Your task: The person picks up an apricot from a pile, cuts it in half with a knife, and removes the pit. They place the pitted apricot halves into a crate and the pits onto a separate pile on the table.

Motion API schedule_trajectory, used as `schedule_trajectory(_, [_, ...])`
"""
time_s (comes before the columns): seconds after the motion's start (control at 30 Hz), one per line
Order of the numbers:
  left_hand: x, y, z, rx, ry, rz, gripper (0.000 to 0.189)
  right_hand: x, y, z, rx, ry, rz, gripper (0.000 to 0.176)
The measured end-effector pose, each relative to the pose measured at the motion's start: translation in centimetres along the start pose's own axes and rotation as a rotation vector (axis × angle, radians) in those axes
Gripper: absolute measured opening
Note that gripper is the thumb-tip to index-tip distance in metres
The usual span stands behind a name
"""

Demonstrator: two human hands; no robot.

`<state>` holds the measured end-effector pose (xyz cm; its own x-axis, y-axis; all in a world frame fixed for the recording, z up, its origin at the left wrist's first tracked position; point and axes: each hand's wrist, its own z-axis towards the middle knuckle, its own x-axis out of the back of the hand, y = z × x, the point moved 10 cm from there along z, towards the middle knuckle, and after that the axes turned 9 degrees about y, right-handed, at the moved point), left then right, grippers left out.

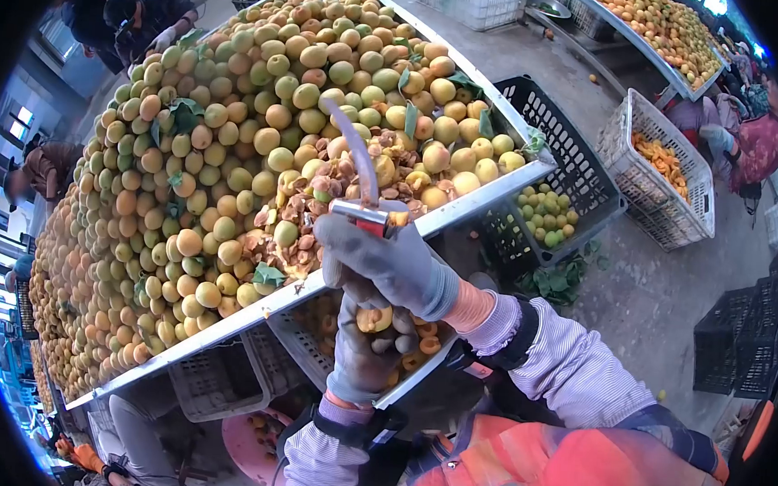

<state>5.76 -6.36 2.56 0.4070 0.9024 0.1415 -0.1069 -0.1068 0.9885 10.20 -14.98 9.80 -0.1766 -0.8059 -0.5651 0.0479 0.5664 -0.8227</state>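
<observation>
My right hand [401,266], in a grey glove, is closed around the handle of a curved knife [359,152]. Its thin blade points up over the heap, and a metal collar and a bit of red show at the grip. Just below, my gloved left hand [363,353] has its fingers curled round a cut apricot half [374,319], flesh side showing. The two hands are touching or nearly so. Beneath them sits a crate [298,344] with more orange apricot halves. Loose pits and scraps [297,215] lie on the heap beside the blade.
A metal-edged table [223,333] bears a large heap of whole apricots [235,136]. A black crate [580,179] holds green fruit; a white crate [654,206] holds orange pieces. A pink basin [239,439] stands below. Other people work at left and far right.
</observation>
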Motion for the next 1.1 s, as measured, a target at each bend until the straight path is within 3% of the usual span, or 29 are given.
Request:
schedule_trajectory(0.03, [-0.3,-1.2,-0.1,0.141,-0.031,-0.112,0.054,-0.5,-0.4,-0.2,0.022,-0.034,-0.074,0.029])
schedule_trajectory(0.07, [-0.3,-1.6,0.0,0.142,-0.030,-0.113,0.054,-0.7,-0.3,-0.4,-0.002,-0.060,-0.120,0.025])
schedule_trajectory(0.13, [-1.2,0.9,0.3,-0.242,-0.097,0.135,0.045,-0.5,0.5,0.2,0.096,-0.055,-0.137,0.024])
schedule_trajectory(0.17, [-1.5,1.2,0.3,-0.244,-0.100,0.137,0.045,-0.4,0.2,0.3,0.195,-0.047,-0.154,0.022])
schedule_trajectory(0.23, [-2.6,-3.1,0.0,0.524,0.017,-1.017,0.029,0.3,-0.5,0.2,0.125,-0.007,-0.089,0.022])
schedule_trajectory(0.3, [-2.2,-3.5,0.4,0.504,0.003,-1.086,0.031,1.7,0.4,0.4,0.015,0.076,0.059,0.021])
schedule_trajectory(0.37, [-2.4,-2.9,0.7,0.469,-0.061,-1.148,0.034,2.0,0.3,0.3,0.039,0.102,0.067,0.021])
schedule_trajectory(0.43, [-2.5,-2.6,0.6,0.426,-0.053,-1.080,0.032,1.9,0.0,0.1,0.046,0.101,0.049,0.021])
schedule_trajectory(0.5, [-2.2,-3.4,0.7,0.409,0.012,-0.996,0.009,2.1,0.1,0.1,0.037,0.114,0.056,0.022])
schedule_trajectory(0.53, [-2.4,-3.5,0.5,0.409,0.009,-0.993,0.009,2.1,0.2,0.2,0.025,0.124,0.060,0.022])
schedule_trajectory(0.6, [-2.1,-1.6,0.7,0.205,-0.044,-0.981,0.018,2.0,0.2,0.3,0.114,0.112,-0.011,0.022])
schedule_trajectory(0.67, [-2.1,-1.7,0.6,0.245,0.028,-0.905,0.024,1.5,0.4,0.4,0.267,0.096,-0.128,0.022])
schedule_trajectory(0.7, [-1.7,-2.1,0.8,0.279,0.103,-0.828,0.030,1.5,0.4,0.2,0.224,0.138,-0.124,0.022])
schedule_trajectory(0.73, [-1.4,-2.3,0.8,0.255,0.087,-0.739,0.039,1.0,-0.4,-0.2,0.365,0.115,-0.179,0.022])
schedule_trajectory(0.8, [-0.4,-2.3,0.2,0.023,0.126,-0.428,0.044,-0.2,-0.9,-1.3,0.561,0.027,-0.315,0.018])
schedule_trajectory(0.83, [0.2,-2.3,0.4,-0.046,0.154,-0.220,0.045,-1.3,-1.5,-2.1,0.743,0.001,-0.526,0.015])
schedule_trajectory(0.9, [0.6,-0.5,-0.2,-0.231,0.170,0.131,0.039,-1.3,-1.3,-2.0,0.701,0.016,-0.340,0.016])
schedule_trajectory(0.93, [0.6,-1.6,0.2,-0.133,0.182,-0.402,0.031,0.4,-0.2,-0.4,0.416,0.137,-0.179,0.020])
schedule_trajectory(0.97, [0.7,-4.0,0.6,0.098,0.215,-0.454,0.031,2.0,1.5,0.4,0.122,0.253,-0.022,0.025])
schedule_trajectory(1.03, [1.0,-4.0,0.7,0.102,0.289,-0.392,0.033,3.8,3.5,1.0,-0.084,0.385,0.130,0.040])
schedule_trajectory(1.07, [1.6,-5.4,0.5,0.094,0.325,-0.313,0.034,4.3,4.1,1.3,-0.124,0.407,0.200,0.041])
schedule_trajectory(1.1, [1.5,-1.4,0.6,-0.103,0.302,0.108,0.034,5.1,5.1,1.5,-0.169,0.432,0.272,0.041])
